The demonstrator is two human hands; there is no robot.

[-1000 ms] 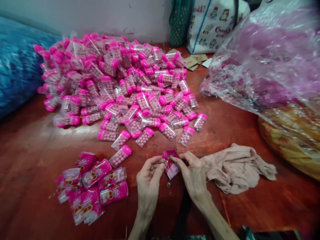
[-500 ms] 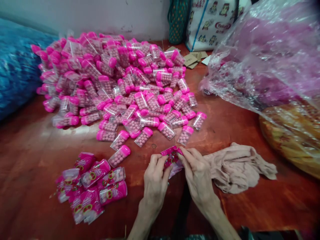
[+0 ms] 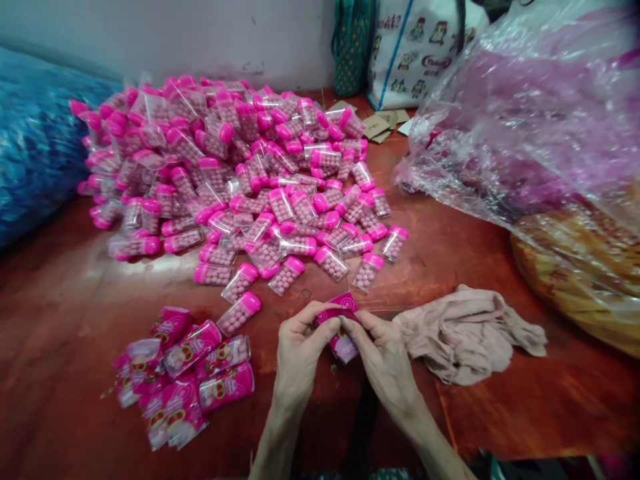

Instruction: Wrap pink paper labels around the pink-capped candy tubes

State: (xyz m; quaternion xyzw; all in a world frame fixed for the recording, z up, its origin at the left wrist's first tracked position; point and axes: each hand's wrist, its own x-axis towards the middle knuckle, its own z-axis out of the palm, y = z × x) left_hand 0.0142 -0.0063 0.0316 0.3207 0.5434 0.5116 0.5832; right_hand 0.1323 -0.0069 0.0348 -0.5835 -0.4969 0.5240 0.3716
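Note:
Both hands grip a pink printed plastic sleeve [image 3: 345, 302], which looks flat and has a paler lower end. My left hand [image 3: 299, 348] pinches its left side between thumb and fingers. At the right side, my right hand [image 3: 387, 360] is closed on it, the two thumbs nearly meeting in the middle. Whether anything is inside the sleeve cannot be seen. To the left lies a small group of candy bottles in pink printed sleeves [image 3: 193, 349]. Beyond the hands is a large heap of clear bottles with pink caps and pale pink balls [image 3: 283, 203].
A crumpled beige cloth [image 3: 470, 333] lies right of my right hand. Clear plastic bagging [image 3: 500, 140] bulges at the right over a yellow-brown round thing [image 3: 575, 273]. A blue bag [image 3: 40, 133] stands far left. Cardboard pieces [image 3: 379, 125] and a white printed bag [image 3: 415, 53] are at the back.
The thumbs have come together over the middle of the sleeve, and the sleeve has turned more upright. The left hand has shifted slightly left. The view has moved a little.

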